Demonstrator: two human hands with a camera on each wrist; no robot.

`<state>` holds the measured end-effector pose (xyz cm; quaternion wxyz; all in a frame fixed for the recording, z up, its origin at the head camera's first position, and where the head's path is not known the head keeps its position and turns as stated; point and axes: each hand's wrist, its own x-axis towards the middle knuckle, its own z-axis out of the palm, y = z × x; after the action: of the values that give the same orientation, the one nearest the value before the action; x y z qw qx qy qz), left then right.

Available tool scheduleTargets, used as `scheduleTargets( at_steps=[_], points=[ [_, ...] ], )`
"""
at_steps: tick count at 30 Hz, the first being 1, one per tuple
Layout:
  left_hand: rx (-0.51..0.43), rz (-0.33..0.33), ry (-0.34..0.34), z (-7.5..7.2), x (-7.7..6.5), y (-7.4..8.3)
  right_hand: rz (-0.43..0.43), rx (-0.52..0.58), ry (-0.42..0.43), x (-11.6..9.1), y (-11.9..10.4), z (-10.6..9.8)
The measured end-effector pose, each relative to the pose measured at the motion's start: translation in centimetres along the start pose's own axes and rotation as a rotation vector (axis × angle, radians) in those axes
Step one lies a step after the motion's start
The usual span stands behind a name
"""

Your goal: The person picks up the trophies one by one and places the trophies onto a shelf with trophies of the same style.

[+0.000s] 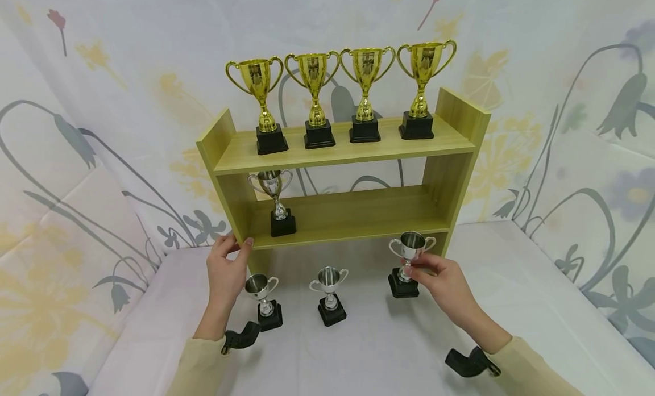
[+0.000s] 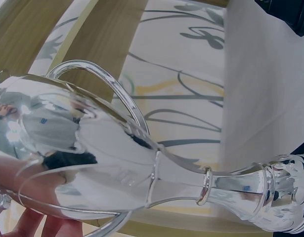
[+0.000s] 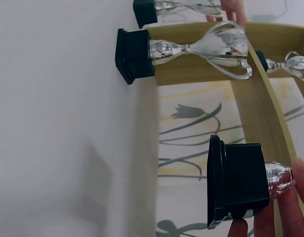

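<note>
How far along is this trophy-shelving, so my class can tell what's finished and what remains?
Apparently done: four gold trophies stand on the top shelf and one silver trophy on the lower shelf. In hand: the right hand holds another silver trophy above the table, while the left hand holds the left side panel. Probably left: two silver trophies standing on the table.

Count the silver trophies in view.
4: shelf trophy, left end of the lower board; left tabletop trophy and middle tabletop trophy, on the white cloth; held trophy, in the right grip. None appears hidden.
</note>
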<state>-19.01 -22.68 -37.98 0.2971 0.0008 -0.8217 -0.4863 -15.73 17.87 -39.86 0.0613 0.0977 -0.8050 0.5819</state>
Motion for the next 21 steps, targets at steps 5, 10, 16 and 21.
scheduleTargets(
  at_steps=[5, 10, 16, 21],
  points=[
    [0.000, -0.005, -0.001, 0.0, -0.1, 0.0, -0.027, 0.011, -0.002, 0.2, -0.2, 0.1],
    [-0.005, -0.006, -0.002, 0.0, -0.2, -0.1, -0.040, 0.024, -0.009, 0.2, -0.6, 0.2],
    [-0.002, -0.007, -0.003, 0.0, -0.1, -0.1, -0.043, 0.034, 0.006, 0.5, -0.9, 0.5],
    [0.002, -0.021, -0.005, 0.0, -0.1, -0.1, -0.032, 0.021, 0.024, 0.7, -1.1, 0.7]
  ],
)
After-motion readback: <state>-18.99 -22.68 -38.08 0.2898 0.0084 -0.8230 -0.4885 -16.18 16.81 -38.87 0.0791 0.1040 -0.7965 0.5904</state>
